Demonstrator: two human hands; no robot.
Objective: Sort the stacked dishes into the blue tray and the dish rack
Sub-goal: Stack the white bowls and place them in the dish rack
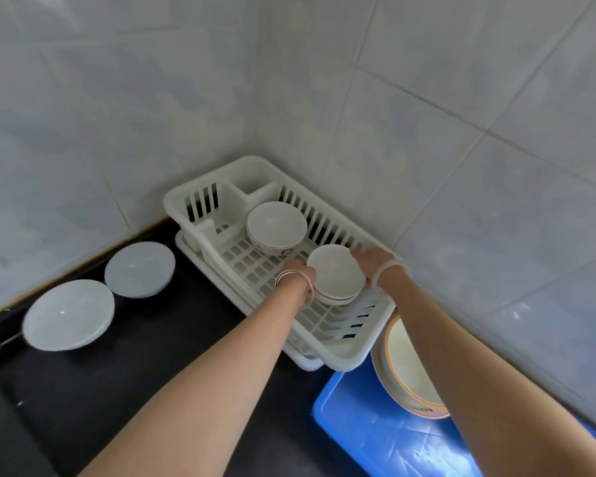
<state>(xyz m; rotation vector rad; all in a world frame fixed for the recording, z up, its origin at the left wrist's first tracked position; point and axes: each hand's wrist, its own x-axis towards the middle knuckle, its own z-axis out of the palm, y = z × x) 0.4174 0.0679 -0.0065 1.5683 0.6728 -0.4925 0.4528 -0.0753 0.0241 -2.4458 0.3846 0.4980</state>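
A white plastic dish rack (pixel 200 197) stands in the wall corner on the black counter. One white bowl (pixel 276 225) with a thin dark rim line sits in its middle. Closer to me, a small stack of white bowls (pixel 336 275) is held over the rack floor. My left hand (pixel 298 268) grips the stack's left side and my right hand (pixel 370 258) grips its right side. Whether the stack touches the rack floor I cannot tell. The blue tray (pixel 369 438) lies at the lower right with stacked orange-rimmed plates (pixel 405 370) in it, partly hidden by my right forearm.
Two pale shallow bowls (pixel 69 315) (pixel 140 269) sit on the black counter left of the rack. Tiled walls close in behind and to the right of the rack. A white drip tray (pixel 303 363) shows under the rack.
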